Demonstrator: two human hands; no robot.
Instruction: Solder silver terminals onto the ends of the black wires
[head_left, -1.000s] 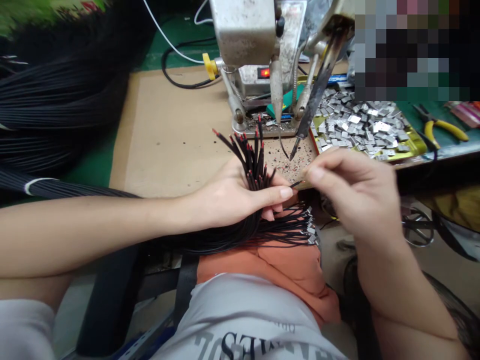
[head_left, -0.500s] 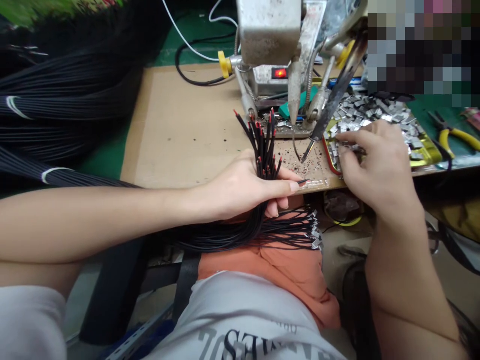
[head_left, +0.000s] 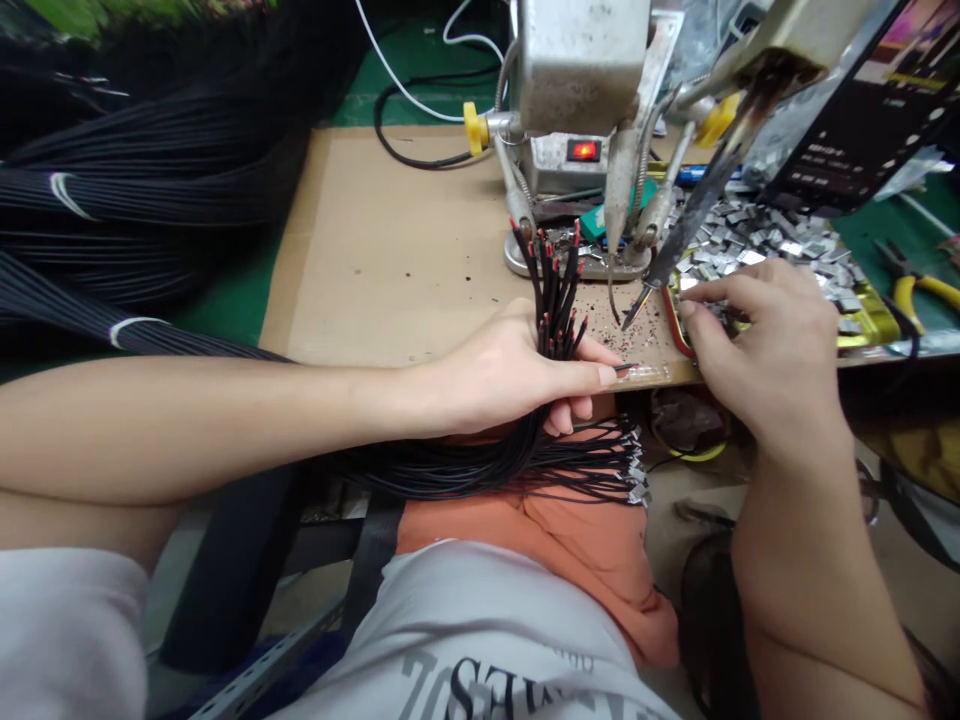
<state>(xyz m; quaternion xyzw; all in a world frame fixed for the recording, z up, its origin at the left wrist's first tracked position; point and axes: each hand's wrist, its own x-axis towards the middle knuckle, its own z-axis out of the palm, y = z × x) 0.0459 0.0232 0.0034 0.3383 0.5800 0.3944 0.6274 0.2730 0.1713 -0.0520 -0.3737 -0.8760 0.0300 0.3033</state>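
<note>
My left hand [head_left: 510,375] grips a bundle of black wires with red tips [head_left: 555,300], which fan upward from my fist. One short wire end [head_left: 626,367] lies pinched under my left thumb. The wires' far ends hang below, with small metal terminals [head_left: 626,465] over my lap. My right hand [head_left: 765,345] is at the edge of a gold tray [head_left: 862,325] heaped with small metal terminals. Its fingertips touch the pile, and I cannot tell whether they hold one. A soldering iron [head_left: 697,225] slants down, its tip just left of my right hand.
A metal bench machine [head_left: 581,75] with a lit red switch stands behind the hands, on a cardboard-covered bench [head_left: 390,250]. Big black wire hanks [head_left: 127,200] lie at the left. Yellow-handled pliers [head_left: 911,295] and a dark screen [head_left: 840,110] are at the right.
My right hand has moved from the wire end at my left thumb across to the terminal tray. My left hand keeps the bundle, and the whole view has shifted slightly.
</note>
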